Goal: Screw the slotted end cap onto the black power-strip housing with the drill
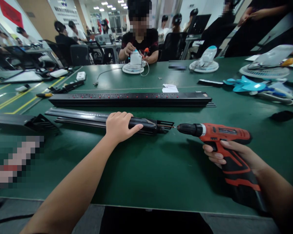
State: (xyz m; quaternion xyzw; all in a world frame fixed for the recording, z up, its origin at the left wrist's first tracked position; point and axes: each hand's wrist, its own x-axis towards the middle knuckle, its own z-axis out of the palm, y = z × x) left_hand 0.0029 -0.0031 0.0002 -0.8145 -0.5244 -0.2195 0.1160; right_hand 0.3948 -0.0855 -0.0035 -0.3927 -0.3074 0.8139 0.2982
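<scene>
My right hand (224, 152) is wrapped round the handle of a red and black cordless drill (227, 133). The drill lies level, its chuck pointing left, with the bit at the slotted end bracket (166, 125) of a long black power strip (88, 117). Whether the bit touches a screw there is too small to tell. Over that strip, near its right end, my left hand (119, 126) presses down with the fingers curled across the far side and the thumb along the top.
Behind lies a second black power strip (132, 99) with red switches. Across the green table (146, 175) a person works on a white fan (136, 61). More fan parts, including blue blades (246, 85), lie at right. A black housing (12, 120) stands at left.
</scene>
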